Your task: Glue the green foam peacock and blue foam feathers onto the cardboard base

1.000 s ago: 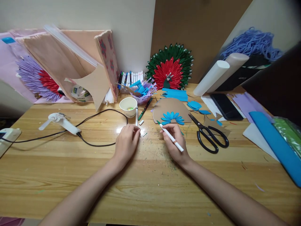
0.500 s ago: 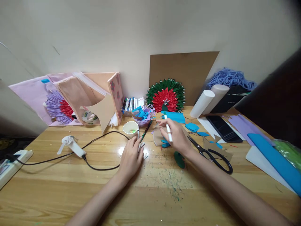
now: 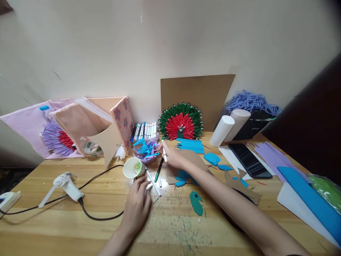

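"Right hand (image 3: 172, 156)?"
"Closed on green-tipped white marker (image 3: 164, 155), just right of purple bowl (image 3: 149, 160)."
"Left hand (image 3: 137, 201)?"
"Palm down on counter (image 3: 80, 240), fingers loosely bent; can't tell about any hold. Paper cup (image 3: 129, 169) just beyond, loose pen (image 3: 153, 182) to the right."

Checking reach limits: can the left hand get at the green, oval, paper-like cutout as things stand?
Probably yes: only small scraps lie between the left hand and the green cutout, and the right forearm is beyond it.
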### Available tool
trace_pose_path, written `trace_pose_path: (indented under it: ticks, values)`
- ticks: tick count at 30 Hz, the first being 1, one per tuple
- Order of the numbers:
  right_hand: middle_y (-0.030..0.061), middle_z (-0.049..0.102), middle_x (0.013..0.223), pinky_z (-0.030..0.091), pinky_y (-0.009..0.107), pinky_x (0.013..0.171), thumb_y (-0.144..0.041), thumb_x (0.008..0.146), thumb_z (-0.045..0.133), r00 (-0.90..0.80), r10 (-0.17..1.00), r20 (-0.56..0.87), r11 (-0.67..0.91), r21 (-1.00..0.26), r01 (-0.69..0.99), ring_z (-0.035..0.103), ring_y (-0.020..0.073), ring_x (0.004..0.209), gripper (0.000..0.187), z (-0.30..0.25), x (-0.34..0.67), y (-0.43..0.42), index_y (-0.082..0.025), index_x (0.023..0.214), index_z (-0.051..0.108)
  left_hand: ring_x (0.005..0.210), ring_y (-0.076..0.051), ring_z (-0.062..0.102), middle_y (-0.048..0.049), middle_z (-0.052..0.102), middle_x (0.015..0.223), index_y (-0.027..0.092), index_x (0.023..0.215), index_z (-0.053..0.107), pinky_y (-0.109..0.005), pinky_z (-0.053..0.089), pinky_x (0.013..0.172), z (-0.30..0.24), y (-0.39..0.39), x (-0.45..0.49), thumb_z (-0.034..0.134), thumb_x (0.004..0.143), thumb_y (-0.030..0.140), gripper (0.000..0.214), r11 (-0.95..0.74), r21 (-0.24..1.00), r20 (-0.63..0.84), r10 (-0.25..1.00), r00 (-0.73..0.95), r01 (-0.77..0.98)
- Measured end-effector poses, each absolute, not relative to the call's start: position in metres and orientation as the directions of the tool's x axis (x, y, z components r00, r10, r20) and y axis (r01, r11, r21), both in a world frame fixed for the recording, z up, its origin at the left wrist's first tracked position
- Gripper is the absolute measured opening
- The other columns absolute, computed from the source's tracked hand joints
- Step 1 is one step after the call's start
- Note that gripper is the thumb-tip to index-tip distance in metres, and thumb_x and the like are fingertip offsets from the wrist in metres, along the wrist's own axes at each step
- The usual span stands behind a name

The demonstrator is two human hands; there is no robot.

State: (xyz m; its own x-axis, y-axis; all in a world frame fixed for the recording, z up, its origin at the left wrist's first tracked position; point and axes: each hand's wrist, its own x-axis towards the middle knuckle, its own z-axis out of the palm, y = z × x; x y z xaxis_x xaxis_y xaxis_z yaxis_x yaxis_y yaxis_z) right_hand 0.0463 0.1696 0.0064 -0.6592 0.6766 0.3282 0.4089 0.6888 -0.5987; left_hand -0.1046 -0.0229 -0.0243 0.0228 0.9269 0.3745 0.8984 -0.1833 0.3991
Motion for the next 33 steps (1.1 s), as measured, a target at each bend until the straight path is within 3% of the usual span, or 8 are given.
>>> trace_pose_path:
  ticks: [4,8,14,25,33]
  values:
    - [0.0046,0.055,0.082,0.031,0.024,0.061,-0.004,0.073,0.040,-0.655,0.662,0.364,0.733,-0.494,0.467,0.050,0.0165,0.074,0.021,0.009,0.062,0.201,-0.019,0.086,0.042,0.111,-0.023,0.048,-0.0117,0.047,0.117,0.019,0.108,0.050,-0.041,0.046,0.090,-0.027,-0.022,-0.105,0.042,0.087,0.015,0.023,-0.190,0.393,0.360,0.932,0.040,0.900]
    - [0.0030,0.052,0.073,0.027,0.025,0.060,-0.004,0.077,0.041,-0.743,0.585,0.325,0.803,-0.361,0.474,0.045,0.0173,0.073,0.016,0.007,0.068,0.234,-0.019,0.074,0.044,0.109,-0.022,0.049,-0.0105,0.048,0.115,0.020,0.106,0.051,-0.039,0.047,0.089,-0.028,-0.022,-0.105,0.043,0.086,0.014,0.022,-0.189,0.397,0.354,0.934,0.040,0.898]
    - [0.0024,0.050,0.073,0.025,0.024,0.057,-0.006,0.081,0.043,-0.836,0.491,0.245,0.866,-0.235,0.441,0.043,0.0162,0.073,0.015,-0.002,0.052,0.252,-0.019,0.077,0.050,0.108,-0.021,0.050,-0.0098,0.050,0.113,0.020,0.106,0.051,-0.037,0.047,0.089,-0.026,-0.021,-0.105,0.043,0.086,0.013,0.023,-0.187,0.433,0.321,0.946,0.042,0.882]
    - [0.0013,0.049,0.072,0.028,0.022,0.059,-0.001,0.079,0.040,-0.853,0.474,0.220,0.879,-0.179,0.442,0.043,0.0145,0.071,0.019,0.004,0.058,0.253,-0.018,0.072,0.045,0.104,-0.021,0.050,-0.0099,0.051,0.109,0.020,0.104,0.051,-0.037,0.047,0.086,-0.024,-0.024,-0.106,0.040,0.087,0.013,0.021,-0.185,0.522,0.276,0.960,0.041,0.832]
    - [0.0014,0.052,0.074,0.027,0.023,0.058,-0.010,0.083,0.043,-0.865,0.458,0.204,0.889,-0.138,0.437,0.044,0.0161,0.072,0.012,0.001,0.045,0.257,-0.019,0.077,0.048,0.102,-0.023,0.052,-0.0114,0.052,0.107,0.019,0.103,0.052,-0.040,0.047,0.085,-0.021,-0.025,-0.105,0.037,0.088,0.013,0.022,-0.191,0.545,0.269,0.962,0.046,0.816]
